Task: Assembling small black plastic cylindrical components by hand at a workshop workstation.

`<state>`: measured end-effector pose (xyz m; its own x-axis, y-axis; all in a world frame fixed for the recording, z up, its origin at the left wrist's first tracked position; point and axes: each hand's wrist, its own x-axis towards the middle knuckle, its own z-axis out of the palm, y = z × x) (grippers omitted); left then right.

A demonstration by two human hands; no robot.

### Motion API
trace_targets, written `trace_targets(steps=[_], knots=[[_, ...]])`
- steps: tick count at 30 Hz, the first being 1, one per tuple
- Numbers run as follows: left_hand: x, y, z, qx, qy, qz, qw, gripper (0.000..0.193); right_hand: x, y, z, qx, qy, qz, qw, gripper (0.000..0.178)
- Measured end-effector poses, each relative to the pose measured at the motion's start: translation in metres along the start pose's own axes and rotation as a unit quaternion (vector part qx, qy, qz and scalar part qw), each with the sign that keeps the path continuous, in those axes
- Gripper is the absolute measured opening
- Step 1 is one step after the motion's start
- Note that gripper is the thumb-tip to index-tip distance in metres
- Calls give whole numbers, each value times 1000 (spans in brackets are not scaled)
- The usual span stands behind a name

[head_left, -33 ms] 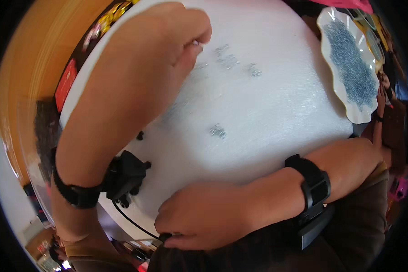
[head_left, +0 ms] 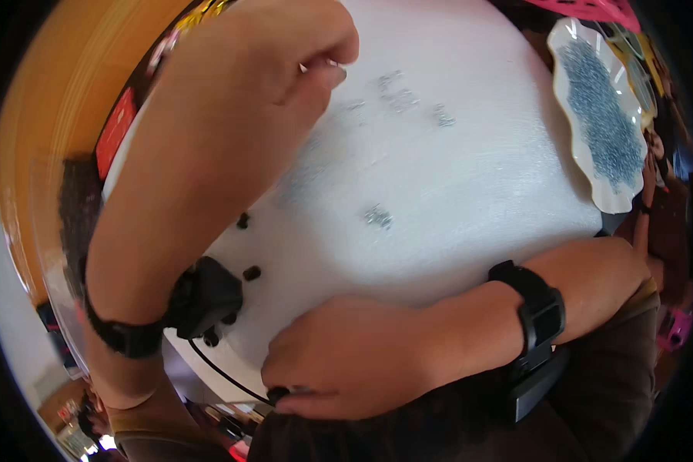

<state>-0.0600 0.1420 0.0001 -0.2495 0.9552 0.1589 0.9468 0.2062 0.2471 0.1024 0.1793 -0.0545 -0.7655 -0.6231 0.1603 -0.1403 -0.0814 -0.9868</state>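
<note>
Far left there's a black device (head_left: pixel 204 296) strapped at the wrist of the left arm, with a thin black cable (head_left: pixel 223 373) running off it along the near edge of the big white round board (head_left: pixel 470 192) that fills most of the view. The left hand (head_left: pixel 285 69) reaches up across the board toward its far side, thumb and forefinger pressed together on something tiny, too small to make out. Just right of those fingertips sit a few little clusters of grey beads (head_left: pixel 400 96) on the white surface, and one more cluster (head_left: pixel 377 217) lies nearer the middle.

The right hand (head_left: pixel 346 358) is curled over the board's near rim, fingers closed on a small dark knob at the edge, black watch (head_left: pixel 535 312) on that wrist.

Far right, a wavy-edged pale dish (head_left: pixel 604 196) lies at the board's edge, holding a heap of small grey-blue beads (head_left: pixel 600 115) spread along its middle.
</note>
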Motion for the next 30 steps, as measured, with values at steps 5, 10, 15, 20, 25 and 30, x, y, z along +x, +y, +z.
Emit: trace_targets(steps=[5,10,15,20,25,30], knots=[[-75,35,-37,-247,145,-259,923,13,4,-9,-20,44,199,15,979,16],[-149,58,-30,-399,243,-344,815,13,3,-10,-23,36,191,-15,981,22],[-182,62,-14,-423,240,-277,829,14,11,-11,-16,-9,176,-25,984,19],[-192,59,-26,-417,220,-209,857,16,19,-23,-7,-34,167,-8,985,15],[-195,57,-40,-346,224,-175,894,18,33,-44,-7,-47,130,-17,990,16],[-191,55,-52,-218,217,-143,941,21,40,-44,-12,-68,147,-42,986,13]])
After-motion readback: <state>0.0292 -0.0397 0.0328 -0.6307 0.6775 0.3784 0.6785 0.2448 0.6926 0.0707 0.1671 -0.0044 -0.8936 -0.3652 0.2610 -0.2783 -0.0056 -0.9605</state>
